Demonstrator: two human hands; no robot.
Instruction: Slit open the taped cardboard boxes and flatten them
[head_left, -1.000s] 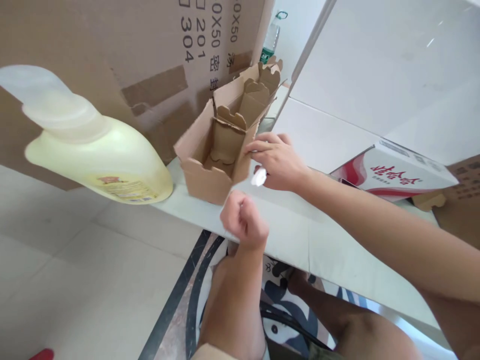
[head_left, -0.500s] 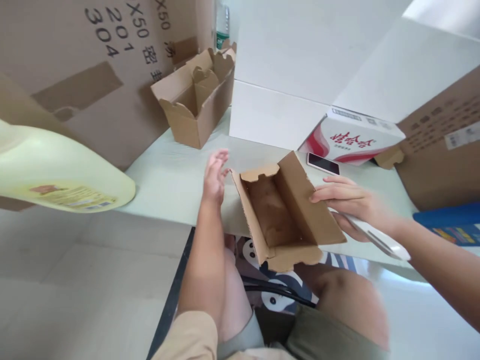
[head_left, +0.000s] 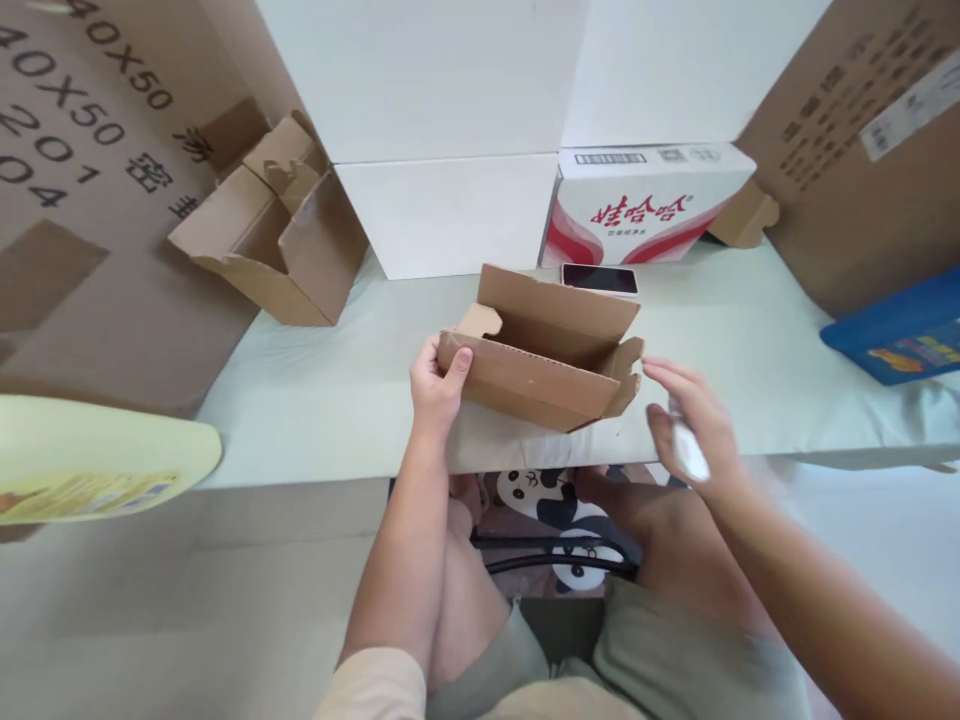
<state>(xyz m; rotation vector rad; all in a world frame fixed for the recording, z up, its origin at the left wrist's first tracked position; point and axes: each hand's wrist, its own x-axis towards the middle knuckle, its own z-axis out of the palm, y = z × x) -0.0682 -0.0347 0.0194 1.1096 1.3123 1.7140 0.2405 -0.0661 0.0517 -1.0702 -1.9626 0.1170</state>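
An open-topped cardboard box (head_left: 525,385) stands slightly tilted at the table's front edge, its flaps up. My left hand (head_left: 437,388) grips the box's left end, with the thumb on the near wall and the fingers behind. Just right of the box's right end flap is my right hand (head_left: 697,420), its fingertips close to the flap; I cannot tell whether they touch. A slim white tool (head_left: 686,450) is held in that palm, blurred and mostly covered, so its exact kind is unclear.
A second open cardboard box (head_left: 300,265) leans by a large printed carton (head_left: 112,300) at left. A phone (head_left: 600,279) lies before a white-and-red carton (head_left: 637,205). White boxes (head_left: 457,215) stand behind. A pale yellow bottle (head_left: 105,450) is at left, a blue package (head_left: 900,330) at right.
My left hand has gone from open beside the box to gripping its left end. The box has turned and swung onto the table edge. My right hand has let go of its wall, keeping the white tool.
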